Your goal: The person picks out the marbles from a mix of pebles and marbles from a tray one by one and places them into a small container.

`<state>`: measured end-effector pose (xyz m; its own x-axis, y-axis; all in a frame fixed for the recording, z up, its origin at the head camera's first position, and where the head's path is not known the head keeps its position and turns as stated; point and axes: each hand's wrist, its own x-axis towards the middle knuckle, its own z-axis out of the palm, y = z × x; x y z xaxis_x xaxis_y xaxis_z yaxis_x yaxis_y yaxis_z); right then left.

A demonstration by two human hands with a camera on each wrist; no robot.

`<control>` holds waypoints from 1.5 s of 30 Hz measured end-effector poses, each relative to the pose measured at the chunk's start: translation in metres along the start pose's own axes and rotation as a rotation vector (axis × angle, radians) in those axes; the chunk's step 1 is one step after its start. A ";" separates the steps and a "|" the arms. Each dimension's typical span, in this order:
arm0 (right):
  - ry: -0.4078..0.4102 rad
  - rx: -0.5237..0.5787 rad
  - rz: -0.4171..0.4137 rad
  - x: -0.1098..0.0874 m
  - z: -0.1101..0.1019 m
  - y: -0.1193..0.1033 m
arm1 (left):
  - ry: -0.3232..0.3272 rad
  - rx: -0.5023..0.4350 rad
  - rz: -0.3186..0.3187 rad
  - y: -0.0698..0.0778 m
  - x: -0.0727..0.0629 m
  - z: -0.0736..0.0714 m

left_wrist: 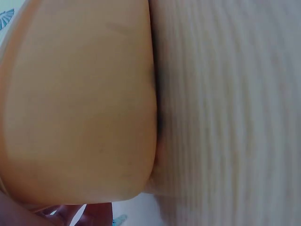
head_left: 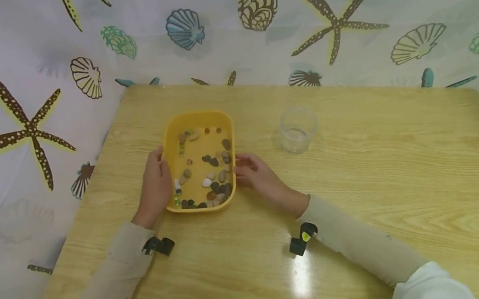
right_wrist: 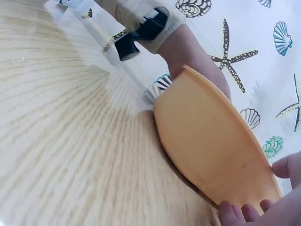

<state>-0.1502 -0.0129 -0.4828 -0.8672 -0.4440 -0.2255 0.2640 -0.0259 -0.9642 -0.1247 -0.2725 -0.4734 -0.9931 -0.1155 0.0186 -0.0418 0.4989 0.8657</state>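
A yellow plastic tray [head_left: 196,158] stands on the left part of the table, with several stones and glass pebbles inside. Dark and grey stones [head_left: 222,188] crowd toward its right and near sides, while small green glass pebbles [head_left: 176,200] lie along the left wall. My left hand [head_left: 156,182] holds the tray's left side. On the opposite side, my right hand [head_left: 259,175] holds the tray by its wall. The right wrist view shows the right fingertips [right_wrist: 226,209] low at the outer wall and the thumb [right_wrist: 284,167] at the rim.
A clear, round plastic cup [head_left: 298,130] stands right of the tray. The wooden table [head_left: 385,158] reaches far to the right. A white curtain [head_left: 226,58] printed with shells and starfish hangs behind and along the left side.
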 end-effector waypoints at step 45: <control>0.043 -0.109 -0.219 -0.043 -0.039 -0.024 | -0.494 -0.025 0.109 0.038 -0.003 -0.013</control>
<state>-0.1356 0.0413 -0.4558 -0.9165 -0.3997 -0.0131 0.0227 -0.0192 -0.9996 -0.1220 -0.2643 -0.4342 -0.9250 0.3591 -0.1238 0.0619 0.4641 0.8836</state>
